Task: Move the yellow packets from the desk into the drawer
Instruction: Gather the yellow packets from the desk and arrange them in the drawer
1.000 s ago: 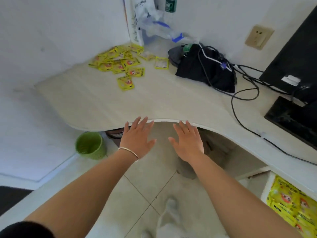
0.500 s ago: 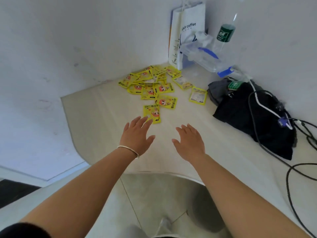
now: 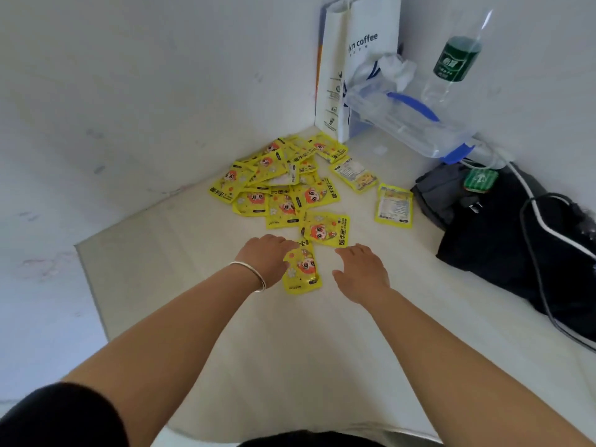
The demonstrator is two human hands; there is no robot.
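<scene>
While both bare forearms reach out over the pale cream table (image 3: 200, 304), the left hand (image 3: 266, 258), a thin silver bangle (image 3: 253, 275) on its wrist, lies on the left edge of the nearest yellow foil packet with an orange cartoon face (image 3: 302, 271); whether its grip has closed on that packet I cannot tell. The right hand (image 3: 362, 272) sits just right of the same packet, fingers loosely apart, holding nothing. Beyond that packet lies the heap of yellow packets (image 3: 280, 185), with two more face-down to its right. Farther right of the heap sits a black cloth bag (image 3: 503, 240); behind the heap stands a white paper coffee bag (image 3: 358, 59).
</scene>
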